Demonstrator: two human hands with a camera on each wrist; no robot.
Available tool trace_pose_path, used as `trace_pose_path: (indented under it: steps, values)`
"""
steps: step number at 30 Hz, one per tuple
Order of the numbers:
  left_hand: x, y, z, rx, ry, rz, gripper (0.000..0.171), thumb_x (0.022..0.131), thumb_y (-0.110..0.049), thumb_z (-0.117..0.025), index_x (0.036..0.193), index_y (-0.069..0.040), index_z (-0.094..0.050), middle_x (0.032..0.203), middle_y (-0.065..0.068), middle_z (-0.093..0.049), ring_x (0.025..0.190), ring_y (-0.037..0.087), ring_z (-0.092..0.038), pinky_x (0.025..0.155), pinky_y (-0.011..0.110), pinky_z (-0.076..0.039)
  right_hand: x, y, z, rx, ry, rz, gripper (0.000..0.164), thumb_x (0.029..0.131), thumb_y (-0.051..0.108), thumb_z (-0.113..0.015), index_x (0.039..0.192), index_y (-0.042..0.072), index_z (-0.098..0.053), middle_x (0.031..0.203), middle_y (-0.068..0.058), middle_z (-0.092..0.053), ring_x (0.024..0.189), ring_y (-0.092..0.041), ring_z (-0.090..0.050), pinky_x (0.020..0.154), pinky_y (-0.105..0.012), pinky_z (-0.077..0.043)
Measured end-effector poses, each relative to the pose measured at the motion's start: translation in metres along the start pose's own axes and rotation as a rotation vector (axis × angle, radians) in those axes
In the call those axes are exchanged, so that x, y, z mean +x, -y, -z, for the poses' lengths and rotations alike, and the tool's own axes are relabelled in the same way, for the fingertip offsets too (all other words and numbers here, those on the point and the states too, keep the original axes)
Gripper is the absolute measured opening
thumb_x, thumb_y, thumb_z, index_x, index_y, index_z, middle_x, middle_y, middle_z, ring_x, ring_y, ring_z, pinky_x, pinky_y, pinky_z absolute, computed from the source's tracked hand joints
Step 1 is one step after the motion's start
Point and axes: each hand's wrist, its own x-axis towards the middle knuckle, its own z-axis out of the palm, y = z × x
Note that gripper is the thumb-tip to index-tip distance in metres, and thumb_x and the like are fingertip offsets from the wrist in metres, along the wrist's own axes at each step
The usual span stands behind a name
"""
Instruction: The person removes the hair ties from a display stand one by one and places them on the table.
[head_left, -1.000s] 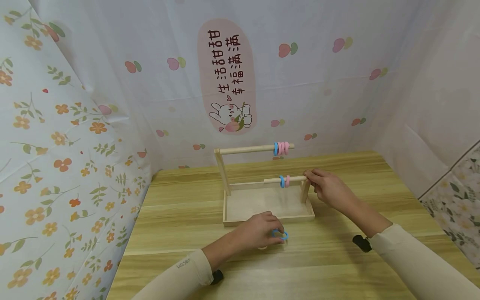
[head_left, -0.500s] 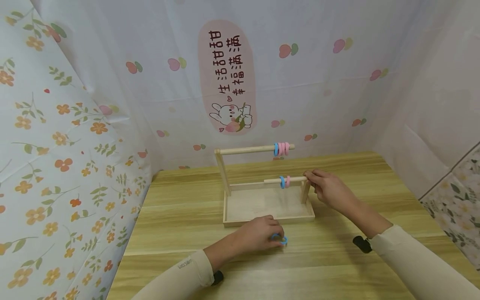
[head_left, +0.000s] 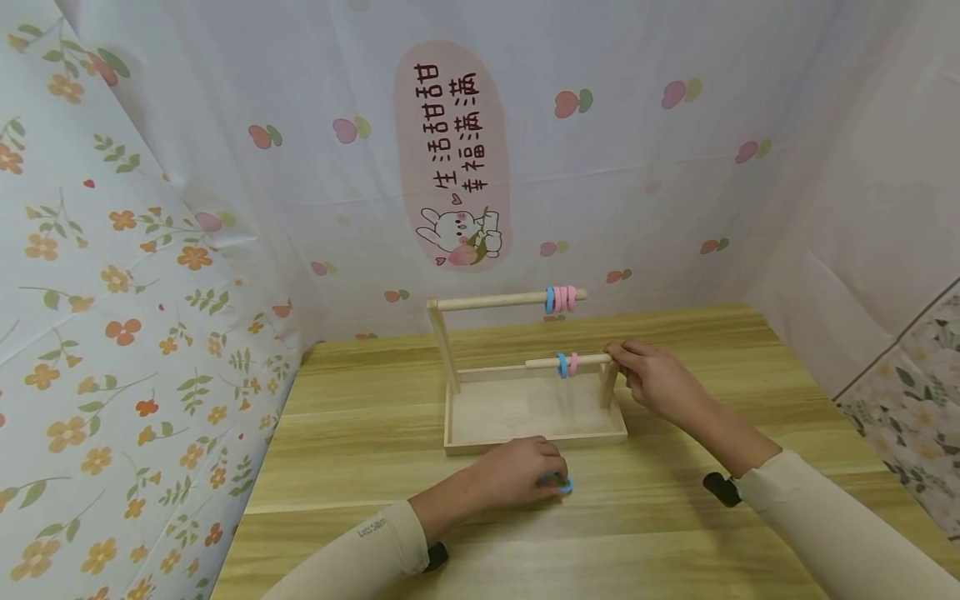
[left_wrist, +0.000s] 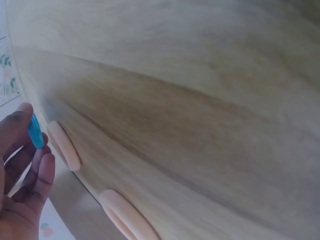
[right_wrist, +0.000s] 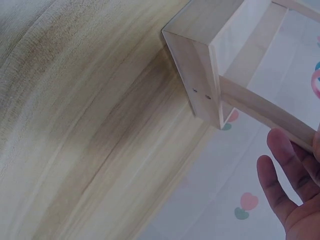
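My left hand (head_left: 517,473) pinches a blue ring (left_wrist: 35,132) between thumb and fingertips, low over the table in front of the wooden rack (head_left: 480,448). Two pale pink rings (left_wrist: 64,145) lie on the table close by in the left wrist view; in the head view my hand hides them. My right hand (head_left: 660,379) grips the rack at the top of its short right post (right_wrist: 265,107), where the lower rod (head_left: 540,364) joins. That rod carries a blue ring and a pink ring (head_left: 573,365). On the upper rod (head_left: 487,301) hang a blue ring and several pink rings (head_left: 566,298).
The rack's shallow tray base stands on the wood-grain table (head_left: 360,442). Behind the table hangs a printed white curtain (head_left: 337,208), with a floral cloth (head_left: 150,333) at the left. Black wrist devices (head_left: 723,489) sit beneath both sleeves.
My left hand has lowered slightly toward the table with the blue ring, and its fingers have drawn closer around it. The right hand keeps its hold on the rack.
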Motion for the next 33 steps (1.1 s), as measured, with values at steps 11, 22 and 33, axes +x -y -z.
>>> trace_pose_path:
  steps: [11,22,33]
  values:
    - [0.0035,0.0019,-0.0024,0.06,0.027,-0.062,0.018,0.105,-0.036,-0.079,0.117,-0.023,-0.08,0.119,-0.012,-0.079,0.112,0.001,-0.07,0.101,0.01,-0.052,-0.0004,-0.0021,-0.0051,-0.013,-0.088,0.07,0.033,0.092,-0.016,-0.075,0.125,-0.008,-0.078,0.101,-0.014,-0.075,0.068,-0.013,-0.056,0.058,-0.029,-0.048]
    - [0.0044,-0.0023,0.0018,0.071,0.036,-0.085,0.016,0.102,-0.029,-0.083,0.116,-0.022,-0.081,0.121,-0.013,-0.08,0.117,0.002,-0.071,0.105,0.009,-0.051,-0.0013,-0.0028,-0.0055,-0.007,-0.079,0.065,0.035,0.093,-0.015,-0.075,0.127,-0.007,-0.078,0.103,-0.012,-0.075,0.07,-0.011,-0.056,0.059,-0.026,-0.045]
    - [0.0053,-0.0023,0.0019,0.056,0.031,-0.102,0.014,0.102,-0.027,-0.082,0.115,-0.021,-0.082,0.121,-0.01,-0.081,0.117,0.004,-0.071,0.106,0.011,-0.052,-0.0016,-0.002,-0.0042,0.004,-0.053,0.044,0.034,0.096,-0.014,-0.073,0.129,-0.007,-0.077,0.106,-0.013,-0.075,0.071,-0.012,-0.057,0.059,-0.027,-0.045]
